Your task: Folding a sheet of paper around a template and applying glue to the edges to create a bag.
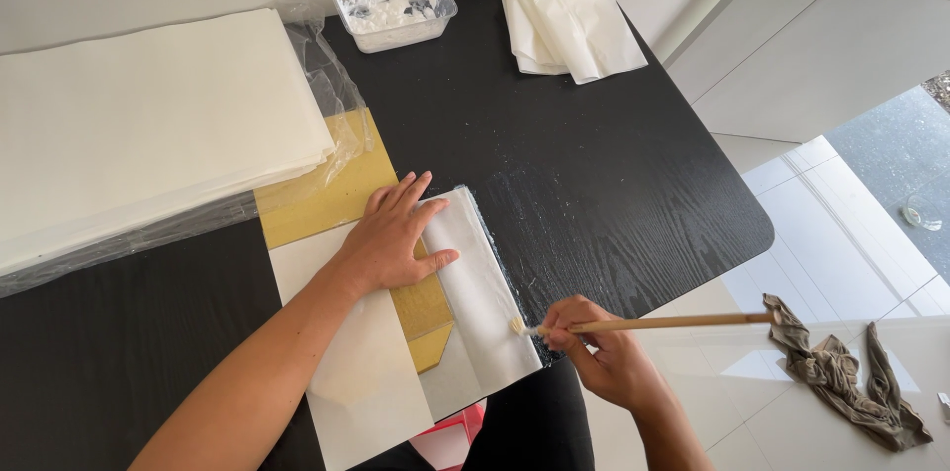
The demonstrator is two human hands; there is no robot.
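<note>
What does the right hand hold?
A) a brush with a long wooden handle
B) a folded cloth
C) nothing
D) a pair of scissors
A: the right hand grips a brush with a long wooden handle, its tip on the white paper.

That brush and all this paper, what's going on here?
A person works at a black table. The left hand presses flat on a white sheet laid over gold paper. The right hand holds a wooden brush, its tip at the sheet's edge. A paper stack and a plastic tub sit nearby.
</note>
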